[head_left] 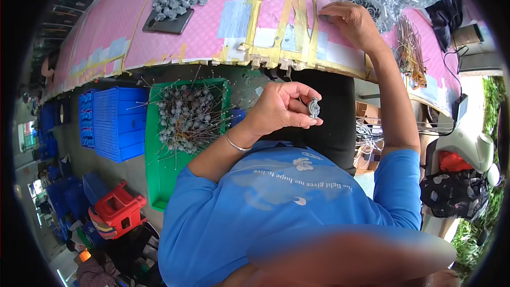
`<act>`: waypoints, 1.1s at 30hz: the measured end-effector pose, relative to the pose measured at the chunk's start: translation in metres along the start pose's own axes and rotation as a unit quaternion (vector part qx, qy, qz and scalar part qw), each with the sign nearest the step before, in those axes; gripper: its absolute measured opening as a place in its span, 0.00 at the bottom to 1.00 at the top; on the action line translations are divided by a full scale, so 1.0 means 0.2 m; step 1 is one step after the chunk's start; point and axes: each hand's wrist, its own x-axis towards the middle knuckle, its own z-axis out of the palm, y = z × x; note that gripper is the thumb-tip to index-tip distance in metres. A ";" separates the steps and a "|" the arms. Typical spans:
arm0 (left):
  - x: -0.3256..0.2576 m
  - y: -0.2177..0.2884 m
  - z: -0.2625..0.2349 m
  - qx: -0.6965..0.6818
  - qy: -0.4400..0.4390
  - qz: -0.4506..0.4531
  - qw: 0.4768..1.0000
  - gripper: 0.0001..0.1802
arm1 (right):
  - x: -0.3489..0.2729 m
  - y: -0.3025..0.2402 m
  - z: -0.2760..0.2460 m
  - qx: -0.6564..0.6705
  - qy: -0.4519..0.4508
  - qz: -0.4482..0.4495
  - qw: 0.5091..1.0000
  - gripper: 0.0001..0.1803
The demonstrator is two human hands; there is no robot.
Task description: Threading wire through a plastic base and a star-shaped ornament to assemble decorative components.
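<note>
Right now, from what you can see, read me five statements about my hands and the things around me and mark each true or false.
1. The left hand holds a small grey part. True.
2. A dark phone lies on the pink-covered table. True.
3. The right hand is touching the phone. False: it is apart from it, farther right.
4. The green bin is empty. False: it holds many grey pieces with thin wires.
5. A bracelet circles the left wrist. True.

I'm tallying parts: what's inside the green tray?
The green tray holds a heap of wire-stemmed, rounded grey parts. Anything beneath them is hidden; the left arm covers one corner.
</note>
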 end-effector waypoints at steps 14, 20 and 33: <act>-0.16 0.04 0.03 0.021 0.150 0.155 0.976 0.22 | -0.14 -0.32 -0.02 -0.029 0.015 0.143 0.989 0.12; -0.18 0.04 0.05 0.140 0.176 0.207 0.952 0.24 | -0.38 -0.96 -0.02 0.463 0.081 0.280 0.837 0.13; -0.22 0.02 0.15 0.463 0.214 0.281 0.813 0.21 | -0.47 -1.10 -0.03 0.433 0.043 0.336 0.836 0.10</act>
